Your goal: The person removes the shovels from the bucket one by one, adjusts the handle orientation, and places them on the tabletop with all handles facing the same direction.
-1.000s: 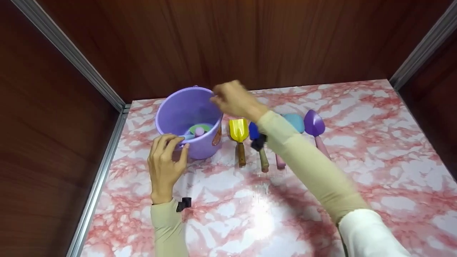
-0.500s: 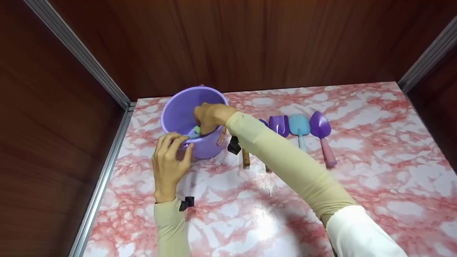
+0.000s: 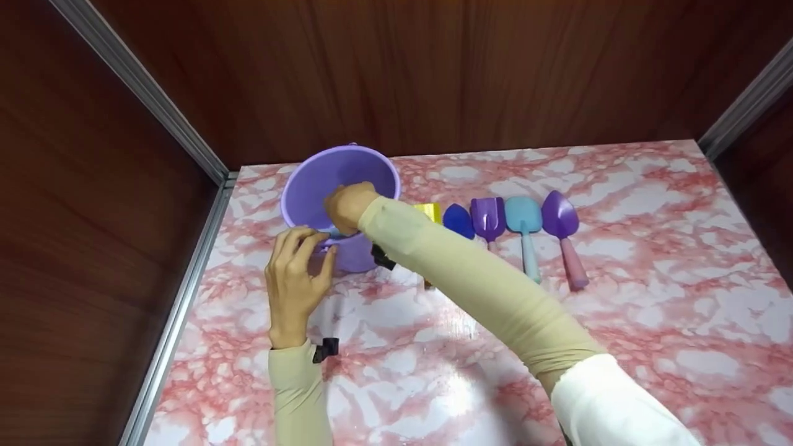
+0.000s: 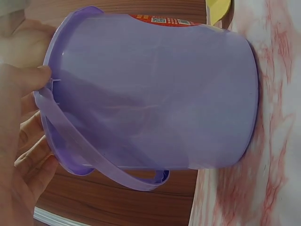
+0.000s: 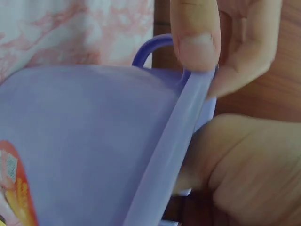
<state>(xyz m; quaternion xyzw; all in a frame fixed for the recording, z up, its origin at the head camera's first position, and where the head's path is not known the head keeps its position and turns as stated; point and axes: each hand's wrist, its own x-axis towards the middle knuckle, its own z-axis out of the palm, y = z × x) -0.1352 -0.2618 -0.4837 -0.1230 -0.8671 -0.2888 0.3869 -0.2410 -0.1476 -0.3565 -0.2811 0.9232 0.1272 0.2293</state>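
A purple plastic bucket [image 3: 347,170] stands at the back left of the pink marble table [image 3: 650,297]. My left hand [image 3: 317,244] pinches its near rim, thumb [image 4: 29,77] on the outside and fingers [image 4: 28,157] curled over the edge; the handle [image 4: 94,157] hangs down by them. That thumb [image 5: 195,35] also shows pressing on the rim in the right wrist view. My right hand [image 3: 344,210] reaches down inside the bucket. Its fingers are hidden by the wall, so what they hold is not visible.
A row of toy shovels lies right of the bucket: yellow [image 3: 430,212], dark blue [image 3: 458,220], purple [image 3: 487,215], light blue [image 3: 523,218] and purple with a pink handle [image 3: 560,217]. Brown wood walls with metal corner strips [image 3: 148,99] close in the back and sides.
My right hand dropped from above the bucket's far rim down into the bucket, and its arm swung left off the shovels. The left hand kept its hold on the rim.
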